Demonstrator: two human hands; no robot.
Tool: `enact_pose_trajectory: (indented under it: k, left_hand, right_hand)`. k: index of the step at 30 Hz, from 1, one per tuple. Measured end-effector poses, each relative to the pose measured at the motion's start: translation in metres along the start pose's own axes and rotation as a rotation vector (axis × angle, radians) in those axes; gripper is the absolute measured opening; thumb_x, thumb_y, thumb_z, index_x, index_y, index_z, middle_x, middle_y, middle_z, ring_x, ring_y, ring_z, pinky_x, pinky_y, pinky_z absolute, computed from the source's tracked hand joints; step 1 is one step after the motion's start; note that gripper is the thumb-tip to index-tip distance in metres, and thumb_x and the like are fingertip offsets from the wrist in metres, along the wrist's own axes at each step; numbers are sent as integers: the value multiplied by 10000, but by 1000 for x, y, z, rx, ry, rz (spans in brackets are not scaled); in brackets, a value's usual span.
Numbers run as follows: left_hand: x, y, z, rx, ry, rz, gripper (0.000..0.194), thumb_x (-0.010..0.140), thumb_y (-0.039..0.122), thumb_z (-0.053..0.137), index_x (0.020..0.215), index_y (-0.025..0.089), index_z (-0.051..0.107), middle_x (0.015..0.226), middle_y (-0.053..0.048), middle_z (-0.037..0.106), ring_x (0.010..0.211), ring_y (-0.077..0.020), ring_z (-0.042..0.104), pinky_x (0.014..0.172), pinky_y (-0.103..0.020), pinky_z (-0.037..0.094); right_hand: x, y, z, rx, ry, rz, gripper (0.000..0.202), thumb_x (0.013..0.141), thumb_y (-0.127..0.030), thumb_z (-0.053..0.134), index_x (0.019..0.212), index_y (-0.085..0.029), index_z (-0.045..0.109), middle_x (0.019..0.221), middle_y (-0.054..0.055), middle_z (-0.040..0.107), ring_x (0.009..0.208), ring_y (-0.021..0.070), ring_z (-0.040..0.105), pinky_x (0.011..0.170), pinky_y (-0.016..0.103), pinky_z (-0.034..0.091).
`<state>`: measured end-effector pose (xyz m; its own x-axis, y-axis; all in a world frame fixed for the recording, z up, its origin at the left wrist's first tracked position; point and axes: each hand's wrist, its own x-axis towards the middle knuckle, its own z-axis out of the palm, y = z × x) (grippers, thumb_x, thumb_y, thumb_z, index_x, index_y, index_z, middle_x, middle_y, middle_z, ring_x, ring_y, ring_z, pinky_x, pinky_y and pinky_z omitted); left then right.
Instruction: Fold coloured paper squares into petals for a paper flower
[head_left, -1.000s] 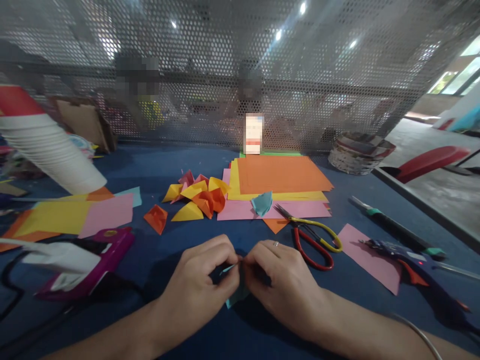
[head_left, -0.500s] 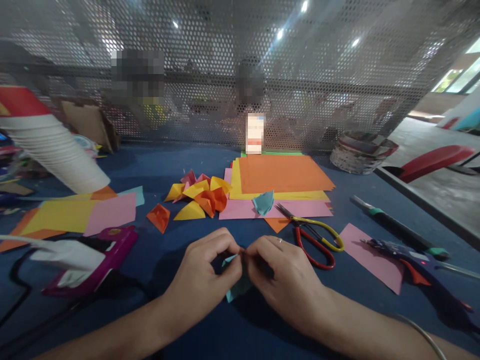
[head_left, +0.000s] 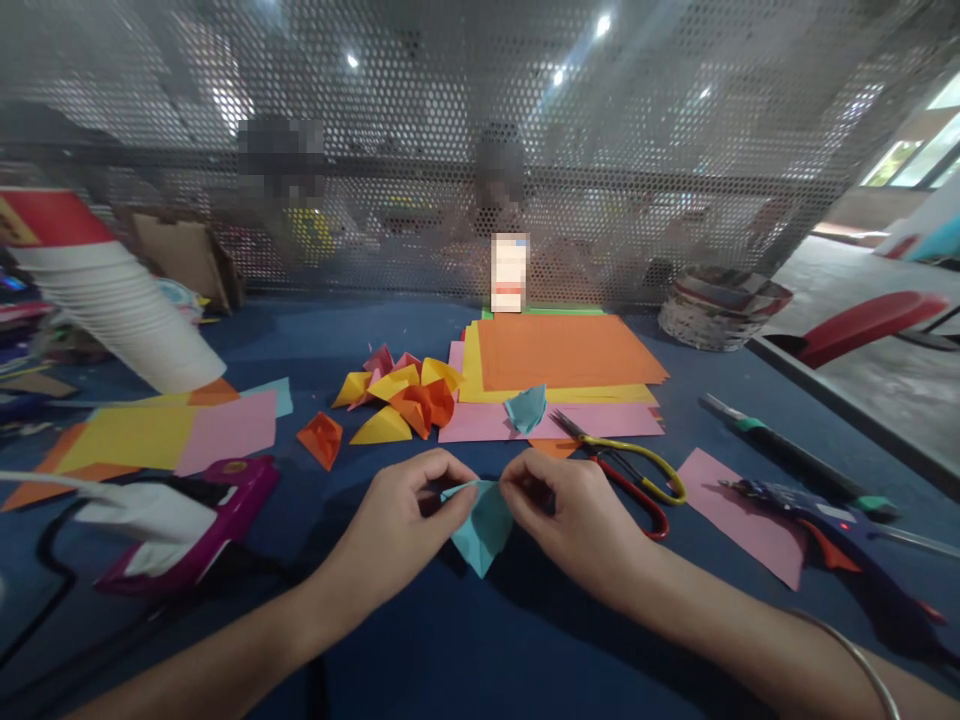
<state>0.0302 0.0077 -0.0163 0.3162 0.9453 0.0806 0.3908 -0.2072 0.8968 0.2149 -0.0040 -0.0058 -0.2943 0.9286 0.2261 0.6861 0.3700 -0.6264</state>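
Note:
A folded piece of light blue paper (head_left: 482,530) is held between my two hands, its pointed end turned down toward me. My left hand (head_left: 412,510) pinches its upper left corner between thumb and fingers. At the upper right corner, my right hand (head_left: 574,505) pinches it the same way. Just beyond lies another folded blue paper piece (head_left: 527,408), on a stack of coloured paper (head_left: 570,350). Scissors (head_left: 630,465) with red and yellow handles rest close to my right hand. Several folded yellow, orange and pink paper pieces (head_left: 405,395) are heaped past my left hand.
To the left are a purple power strip (head_left: 244,510) with cables, loose paper strips (head_left: 127,430) and stacked paper cups (head_left: 127,300). Rightward lie a glue gun (head_left: 840,530), a pink sheet (head_left: 739,510) and a green-black cutter (head_left: 795,450). A woven basket (head_left: 720,315) stands before the perforated metal screen (head_left: 420,230).
My hands have moved slightly apart at the fingertips. The blue paper between them, mostly covered before, now shows its face with the point downward.

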Motion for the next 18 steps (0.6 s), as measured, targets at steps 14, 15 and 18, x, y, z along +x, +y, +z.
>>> enact_pose_trajectory:
  k: [14, 15, 18]
  left_hand:
    - [1, -1, -12, 141, 104, 140, 132, 863, 223, 531, 974, 218, 602, 952, -11, 639, 833, -152, 619, 776, -295, 497]
    - [1, -1, -12, 158, 101, 158, 132, 865, 210, 527, 973, 220, 602, 949, -8, 637, 834, -151, 615, 776, -293, 492]
    - [-2, -1, -11, 196, 90, 207, 137, 864, 173, 516, 958, 225, 601, 947, -1, 637, 835, -150, 606, 772, -284, 480]
  right_hand:
    - [26, 24, -31, -234, 128, 117, 160, 847, -172, 498, 762, -191, 633, 653, 5, 661, 593, 150, 607, 568, 240, 405]
    - [26, 24, -32, -238, 138, 116, 168, 854, -177, 489, 773, -193, 636, 656, 4, 668, 601, 150, 617, 577, 239, 413]
    - [26, 23, -32, -260, 145, 106, 177, 858, -183, 480, 779, -198, 638, 655, 1, 677, 606, 146, 630, 579, 230, 420]
